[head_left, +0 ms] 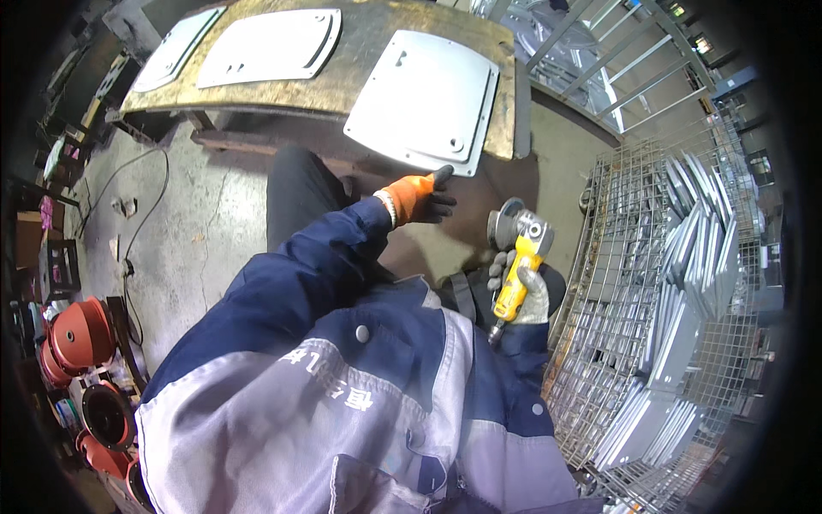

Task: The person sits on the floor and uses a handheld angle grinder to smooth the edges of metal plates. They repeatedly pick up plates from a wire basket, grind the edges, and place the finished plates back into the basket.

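My left hand (pixel 419 198), in an orange glove with dark fingers, is held out with its fingers apart. Its fingertips are close to the near edge of a white metal panel (pixel 419 96); whether they touch it, I cannot tell. That panel lies on the right part of a worn wooden table (pixel 355 34) and overhangs its front edge. In my right hand (pixel 533 297), gloved in grey and white, is a yellow angle grinder (pixel 514 287), gripped round its body. Its grey head and disc point up and away from me, to the right of my left hand.
Two more white panels (pixel 272 43) (pixel 177 51) lie on the table to the left. At my right stands a wire mesh cage (pixel 604 317) holding several grey metal plates (pixel 676 351). Red round castings (pixel 83 332) sit low on the left, near a black cable (pixel 128 257) on the floor.
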Available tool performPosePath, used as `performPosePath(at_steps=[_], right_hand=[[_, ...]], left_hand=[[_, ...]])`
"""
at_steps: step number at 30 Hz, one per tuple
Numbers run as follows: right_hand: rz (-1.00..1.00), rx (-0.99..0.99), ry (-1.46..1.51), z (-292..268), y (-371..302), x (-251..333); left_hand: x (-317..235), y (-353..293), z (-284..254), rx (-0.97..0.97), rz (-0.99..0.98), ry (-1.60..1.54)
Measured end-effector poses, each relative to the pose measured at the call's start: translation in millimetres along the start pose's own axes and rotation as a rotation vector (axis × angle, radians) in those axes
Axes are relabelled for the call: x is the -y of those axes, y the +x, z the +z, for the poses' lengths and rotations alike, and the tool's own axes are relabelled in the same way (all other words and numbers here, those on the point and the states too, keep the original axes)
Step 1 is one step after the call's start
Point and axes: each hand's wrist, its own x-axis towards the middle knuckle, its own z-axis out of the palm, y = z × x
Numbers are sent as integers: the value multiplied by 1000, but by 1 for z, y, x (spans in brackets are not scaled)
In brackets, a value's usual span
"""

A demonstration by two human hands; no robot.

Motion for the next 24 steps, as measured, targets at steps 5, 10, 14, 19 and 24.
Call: performPosePath(at_steps=[5,10,14,19,24], right_hand=[[101,-13,-229,55,39,-4],[213,-50,-782,97,98,-25],[203,27,-720,127,137,-49],[212,4,-909,152,181,-67],[241,14,-877,161,201,-80]], left_hand=[[32,-86,14,625,121,108],[23,-137,23,365,227,-3],[15,-143,8,152,395,83],[14,-130,-8,-51,476,-49],[9,-123,-20,-146,512,-120]])
